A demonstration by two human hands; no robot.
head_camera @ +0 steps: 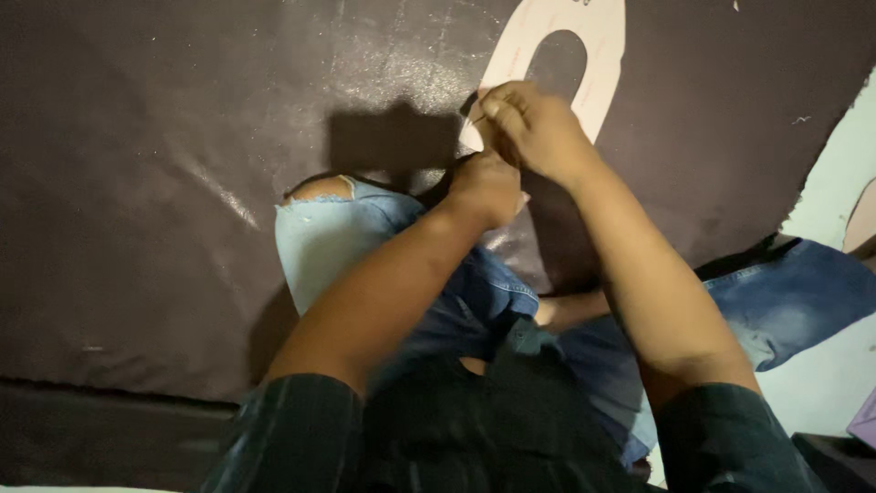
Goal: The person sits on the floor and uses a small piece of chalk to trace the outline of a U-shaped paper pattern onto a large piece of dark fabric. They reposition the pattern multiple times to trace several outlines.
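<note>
A pale pink U-shaped paper template [602, 55] lies on a large dark brown leather sheet [182, 183]. My right hand [534, 128] rests on the template's lower left end with its fingers curled, and something thin may be pinched in them. My left hand [484, 187] sits just below it, closed against the template's edge and the sheet. What either hand grips is hidden by the fingers. My knee in torn light blue jeans [328, 237] rests on the sheet below the hands.
The sheet's ragged right edge [821, 164] gives way to a pale floor [849, 183]. My other leg in blue jeans [794, 301] stretches right. A dark strip [91, 438] runs along the sheet's near edge at lower left.
</note>
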